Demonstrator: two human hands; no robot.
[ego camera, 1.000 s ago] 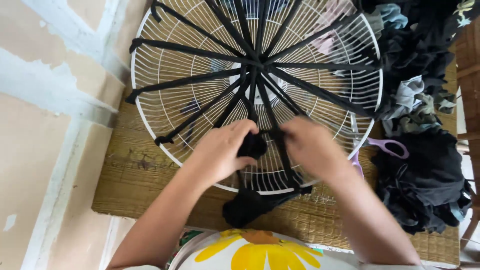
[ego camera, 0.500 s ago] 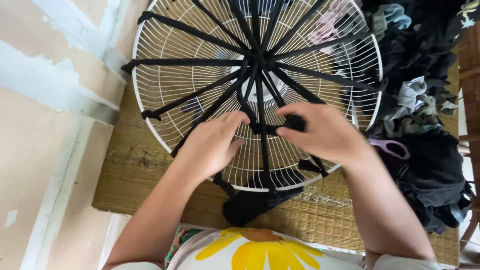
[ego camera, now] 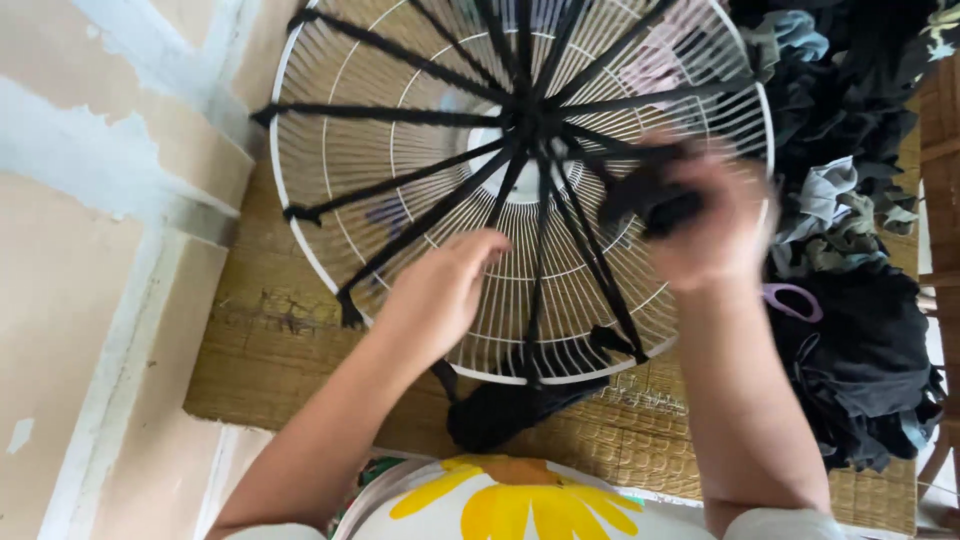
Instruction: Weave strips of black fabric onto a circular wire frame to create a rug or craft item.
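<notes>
A round white wire fan grille lies on a woven straw mat. Black fabric strips are tied across it like spokes, meeting at the hub. My right hand, blurred with motion, grips a bunched black fabric strip over the grille's right side. My left hand rests on the lower wires of the grille, fingers loosely curled, holding nothing. A clump of black cloth lies under the grille's near edge.
A heap of dark and grey cloth scraps fills the right side of the mat. Purple-handled scissors lie at its edge. Bare floor with pale painted stripes is to the left. A yellow flower print on my clothing shows below.
My right hand has pulled the black strip up and to the right, away from the grille's centre. My left hand stayed on the lower wires. The view has shifted closer.
</notes>
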